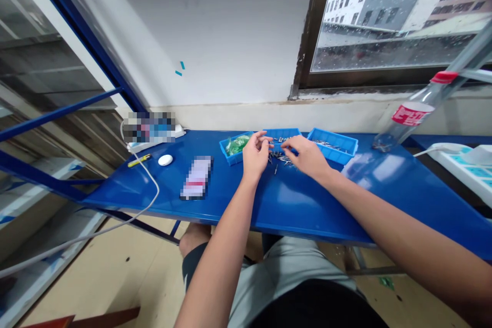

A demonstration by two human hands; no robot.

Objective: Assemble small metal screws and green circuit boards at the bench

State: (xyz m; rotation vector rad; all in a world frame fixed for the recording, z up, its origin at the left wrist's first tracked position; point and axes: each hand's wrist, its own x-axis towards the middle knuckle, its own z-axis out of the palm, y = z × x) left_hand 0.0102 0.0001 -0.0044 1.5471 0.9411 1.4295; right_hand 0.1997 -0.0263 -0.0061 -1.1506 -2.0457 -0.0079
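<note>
My left hand (256, 155) is raised over the blue table, its fingers curled inward toward the thumb. Facing it across a small gap, my right hand (304, 154) has its thumb and index finger drawn together. Anything pinched in either hand is too small to make out. Below and between them lies a loose pile of thin metal pieces (283, 160), rivet-like in shape. Behind the hands stands a blue bin (282, 132) with more metal pieces. A second blue bin (342, 155) to the right also holds some. Left of my left hand, a third bin (229, 160) contains a green plastic bag (237, 144).
A phone (197, 178), a white oval object (165, 160) and a yellow cutter (139, 160) lie left on the table (307, 210). A white cable (156, 197) hangs over the edge from a power strip (154, 141). A plastic bottle (405, 118) stands right.
</note>
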